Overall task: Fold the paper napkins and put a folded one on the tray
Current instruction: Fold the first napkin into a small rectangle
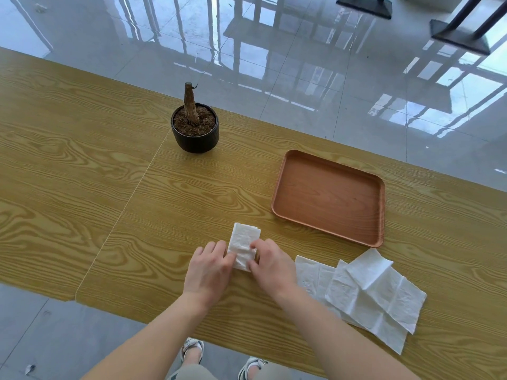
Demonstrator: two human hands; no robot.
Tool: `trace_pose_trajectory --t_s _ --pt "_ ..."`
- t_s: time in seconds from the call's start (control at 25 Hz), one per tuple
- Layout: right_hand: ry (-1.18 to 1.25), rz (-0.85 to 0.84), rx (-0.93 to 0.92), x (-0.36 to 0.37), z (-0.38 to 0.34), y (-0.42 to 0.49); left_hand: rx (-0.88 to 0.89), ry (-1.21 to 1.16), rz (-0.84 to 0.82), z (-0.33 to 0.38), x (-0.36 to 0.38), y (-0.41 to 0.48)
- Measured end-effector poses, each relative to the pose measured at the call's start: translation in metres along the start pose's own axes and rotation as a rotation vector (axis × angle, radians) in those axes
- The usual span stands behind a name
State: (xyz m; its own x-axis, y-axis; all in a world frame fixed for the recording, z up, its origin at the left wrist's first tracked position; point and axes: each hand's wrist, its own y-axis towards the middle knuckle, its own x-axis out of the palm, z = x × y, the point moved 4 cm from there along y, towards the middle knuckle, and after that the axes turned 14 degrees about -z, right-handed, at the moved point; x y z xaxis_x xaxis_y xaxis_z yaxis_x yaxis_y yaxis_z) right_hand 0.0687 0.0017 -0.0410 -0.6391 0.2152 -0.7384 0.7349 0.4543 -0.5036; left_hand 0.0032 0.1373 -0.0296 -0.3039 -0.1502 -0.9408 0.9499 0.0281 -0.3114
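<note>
Folded napkin: a narrow white rectangle lying flat on the table between my two hands, its far half projecting beyond my fingertips.

Grip. My left hand pinches the left edge at the near corner. My right hand pinches the right edge with forefinger and thumb curled. My knuckles cover the contact, so I cannot tell whether any finger passes under the paper.

Clearances. The tray sits beyond and to the right of my right hand, apart from the napkin, with a strip of tabletop between them. Its near rim runs obliquely. The unfolded napkins lie overlapped just right of my right wrist and extend toward the table's near edge. Open tabletop lies left of my left hand, crossed by a thin seam. The plant pot stands well beyond my left hand.

Pose. Both forearms are bare, cross the near table edge and converge on the napkin. Both palms face down, with the knuckles raised.
</note>
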Motion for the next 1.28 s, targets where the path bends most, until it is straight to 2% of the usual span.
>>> trace_pose_trajectory --t_s 0.48,0.72,0.92,1.28 --pt "-0.073 0.066 -0.046 -0.03 0.002 0.051 -0.017 0.002 0.014 -0.013 -0.019 0.04" --pt "-0.063 0.117 -0.084 -0.028 0.002 0.04 0.093 -0.015 0.027 -0.021 -0.013 0.039" --pt "-0.107 0.105 -0.067 -0.024 0.004 0.035 0.024 0.026 0.049 -0.016 -0.017 0.049" --pt "-0.075 0.1 -0.052 -0.033 0.002 0.051 -0.074 0.014 -0.019 -0.015 -0.028 0.066"
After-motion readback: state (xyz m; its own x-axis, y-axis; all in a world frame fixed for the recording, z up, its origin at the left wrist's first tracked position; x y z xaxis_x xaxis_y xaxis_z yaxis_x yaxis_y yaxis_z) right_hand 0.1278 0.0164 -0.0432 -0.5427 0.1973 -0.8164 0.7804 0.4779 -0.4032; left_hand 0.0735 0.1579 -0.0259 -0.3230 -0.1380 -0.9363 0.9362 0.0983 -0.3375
